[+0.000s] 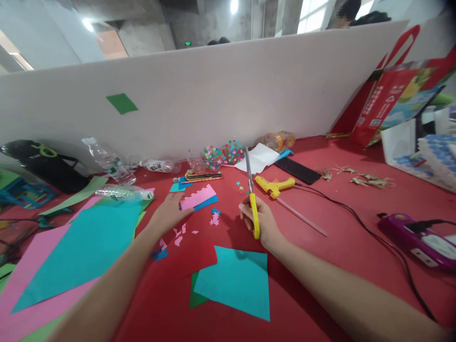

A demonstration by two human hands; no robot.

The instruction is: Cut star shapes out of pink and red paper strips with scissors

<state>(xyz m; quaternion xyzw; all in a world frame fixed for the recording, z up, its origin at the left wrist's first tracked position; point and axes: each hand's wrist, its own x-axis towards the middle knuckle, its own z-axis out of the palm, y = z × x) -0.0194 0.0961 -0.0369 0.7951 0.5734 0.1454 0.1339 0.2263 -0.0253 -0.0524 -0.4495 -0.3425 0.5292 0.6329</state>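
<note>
pink stars (214,219) lie cut; pink paper (199,195) is left, edge notched. left hand (171,210) touches it, grip unclear; right hand (266,221) has fingers clamped on scissors (254,213).

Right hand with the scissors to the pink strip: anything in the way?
Nothing visible stands between the right hand, holding the scissors, and the pink strip. Pink stars lie just nearside of that path; the left hand is at the strip's left end.

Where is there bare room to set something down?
The red table is bare between the glue stick and black cable, and right of that cable, toward the purple power strip. Crowded: the left side, under paper sheets, and along much of the white partition.
</note>
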